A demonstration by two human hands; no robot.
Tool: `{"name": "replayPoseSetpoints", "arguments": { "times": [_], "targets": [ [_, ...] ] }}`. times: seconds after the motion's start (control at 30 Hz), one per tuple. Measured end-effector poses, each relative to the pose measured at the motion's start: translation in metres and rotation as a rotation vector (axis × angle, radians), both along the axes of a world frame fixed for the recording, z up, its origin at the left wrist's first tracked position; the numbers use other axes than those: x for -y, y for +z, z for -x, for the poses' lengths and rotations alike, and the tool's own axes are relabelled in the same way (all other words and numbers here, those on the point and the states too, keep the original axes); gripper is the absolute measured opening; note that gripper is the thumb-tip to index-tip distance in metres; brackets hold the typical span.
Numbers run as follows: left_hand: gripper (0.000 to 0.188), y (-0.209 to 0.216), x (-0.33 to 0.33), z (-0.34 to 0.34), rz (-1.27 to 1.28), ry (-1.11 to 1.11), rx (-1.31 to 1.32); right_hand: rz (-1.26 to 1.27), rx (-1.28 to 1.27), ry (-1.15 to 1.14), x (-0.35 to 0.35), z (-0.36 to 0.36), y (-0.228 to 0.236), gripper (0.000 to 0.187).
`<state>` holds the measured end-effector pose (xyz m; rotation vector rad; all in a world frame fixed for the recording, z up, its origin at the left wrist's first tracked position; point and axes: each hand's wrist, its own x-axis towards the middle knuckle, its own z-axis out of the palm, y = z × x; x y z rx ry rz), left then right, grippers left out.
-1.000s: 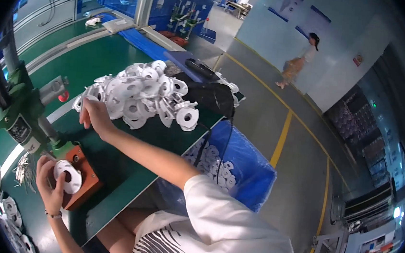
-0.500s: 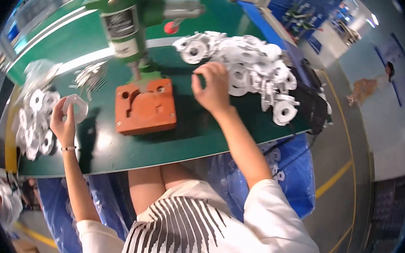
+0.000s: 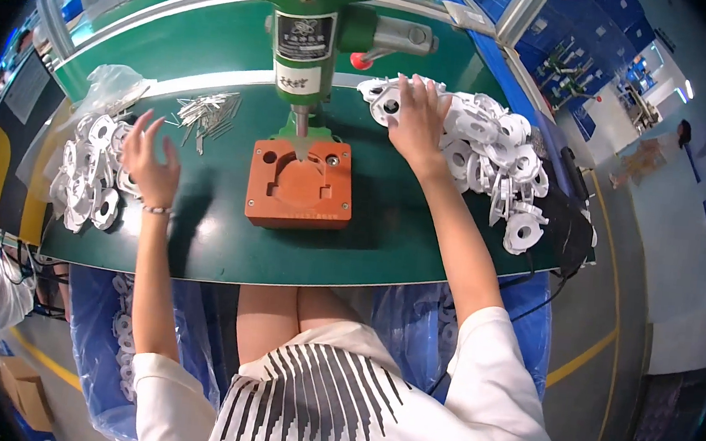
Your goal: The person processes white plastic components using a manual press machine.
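Head view: right hand [image 3: 416,125] rests palm-down, fingers closing on the white plastic parts [image 3: 494,149]; heap extends rightward. Left hand [image 3: 150,161] open, empty, beside left pile [image 3: 84,180].

1. My right hand [image 3: 416,125] covers whichever white plastic parts [image 3: 494,149] I'm touching, so can't tell if I've gripped one.
2. The green press [image 3: 315,24] is cut off at the top edge.
3. The metal pins [image 3: 207,111] are too small to make out.

One green press [image 3: 320,24], one orange fixture block [image 3: 299,184], two piles of white parts [image 3: 494,149]
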<state>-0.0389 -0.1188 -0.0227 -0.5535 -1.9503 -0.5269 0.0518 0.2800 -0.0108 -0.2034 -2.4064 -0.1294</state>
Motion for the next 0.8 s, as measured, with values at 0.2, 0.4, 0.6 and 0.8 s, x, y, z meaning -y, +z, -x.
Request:
{"name": "replayPoseSetpoints", "arguments": {
  "times": [0.2,0.4,0.6,0.8],
  "targets": [
    [0.032,-0.004,-0.056,-0.015,0.066,-0.183,0.106,0.05,0.048,0.023,-0.011,0.022,0.012,0.043],
    [0.034,-0.014,-0.049,-0.015,0.052,-0.24,0.234,0.424,-0.13,0.454,0.004,-0.004,0.027,0.025],
    [0.036,-0.016,-0.055,-0.01,0.025,-0.385,0.263,0.904,-0.228,0.447,0.074,-0.06,0.031,0.018],
    [0.032,-0.019,-0.053,-0.017,0.068,-0.418,0.365,0.656,-0.268,0.381,0.126,-0.057,0.031,0.02]
  ]
}}
